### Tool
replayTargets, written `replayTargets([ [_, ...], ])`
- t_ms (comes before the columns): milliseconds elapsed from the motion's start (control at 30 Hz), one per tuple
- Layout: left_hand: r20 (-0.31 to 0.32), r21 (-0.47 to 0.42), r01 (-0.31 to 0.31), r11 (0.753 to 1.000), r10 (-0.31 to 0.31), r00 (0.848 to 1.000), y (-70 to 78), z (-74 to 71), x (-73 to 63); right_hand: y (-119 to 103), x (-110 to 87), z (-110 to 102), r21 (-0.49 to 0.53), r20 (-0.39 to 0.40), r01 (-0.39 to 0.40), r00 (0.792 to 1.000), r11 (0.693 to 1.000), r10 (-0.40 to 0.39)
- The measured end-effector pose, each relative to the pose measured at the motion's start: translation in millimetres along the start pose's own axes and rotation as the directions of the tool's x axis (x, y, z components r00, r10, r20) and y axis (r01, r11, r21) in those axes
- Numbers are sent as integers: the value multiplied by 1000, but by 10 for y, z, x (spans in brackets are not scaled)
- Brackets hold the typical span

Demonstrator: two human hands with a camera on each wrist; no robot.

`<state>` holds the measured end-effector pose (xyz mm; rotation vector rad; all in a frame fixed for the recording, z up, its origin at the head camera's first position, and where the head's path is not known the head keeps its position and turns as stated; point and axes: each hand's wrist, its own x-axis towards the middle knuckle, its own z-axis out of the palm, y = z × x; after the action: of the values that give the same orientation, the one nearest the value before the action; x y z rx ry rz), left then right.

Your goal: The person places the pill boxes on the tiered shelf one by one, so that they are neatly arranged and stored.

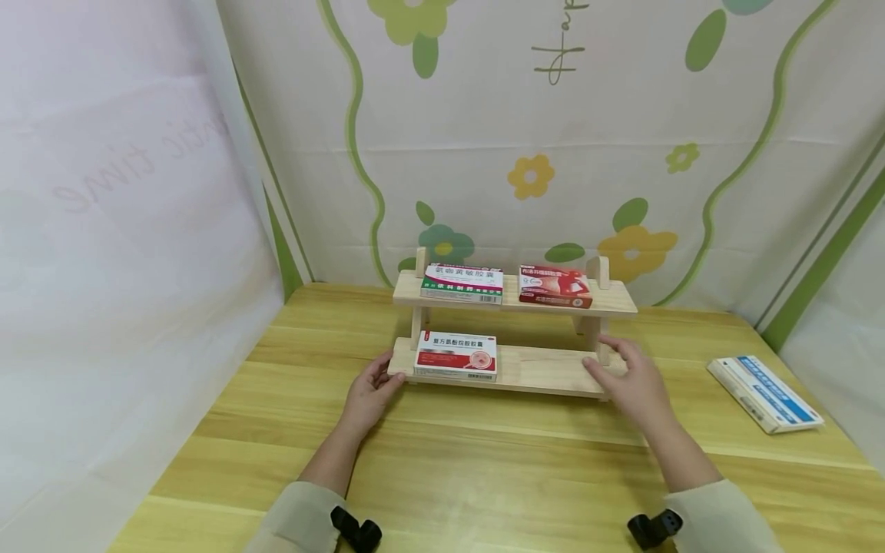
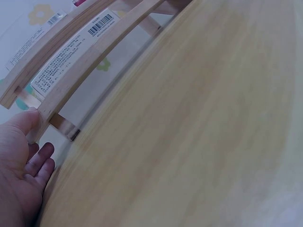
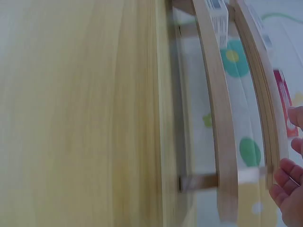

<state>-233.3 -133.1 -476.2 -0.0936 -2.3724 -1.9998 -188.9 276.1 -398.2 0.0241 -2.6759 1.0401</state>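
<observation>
A two-tier wooden shelf (image 1: 546, 369) stands on the table. My left hand (image 1: 369, 394) grips the left end of its lower board, the thumb at the front edge and the fingers beside and below it. At the opposite end, my right hand (image 1: 634, 380) is by the right post, thumb and fingers apart; contact with the wood is unclear. On the upper board lie a green-and-white medicine box (image 1: 462, 284) and a red medicine box (image 1: 555, 286). A white-and-red medicine box (image 1: 456, 356) lies at the left of the lower board.
A blue-and-white medicine box (image 1: 765, 393) lies on the wooden table (image 1: 484, 461) to the right of the shelf. Behind hangs a flower-printed cloth (image 1: 470, 115), with pale cloth (image 1: 124, 269) along the left side too.
</observation>
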Motion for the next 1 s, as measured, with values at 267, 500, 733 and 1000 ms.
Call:
replayTargets([
  [267,-6,4,11,1000,-11,1000,11,4,-3,440,-42,-398,-36,-70,-81,995,996,78],
  [500,-13,6,5,1000,-5,1000,13,11,-11,847,-91,-697,-111,-105,-134,987,985,123],
  [733,-8,5,-1,1000,1,1000,-11,8,-4,1269,-71,-975,-144,-83,-207,977,968,196],
  [1000,-6,10,-7,1000,7,1000,-3,6,-8,1663,-113,-1162,-260,-135,-349,936,900,324],
])
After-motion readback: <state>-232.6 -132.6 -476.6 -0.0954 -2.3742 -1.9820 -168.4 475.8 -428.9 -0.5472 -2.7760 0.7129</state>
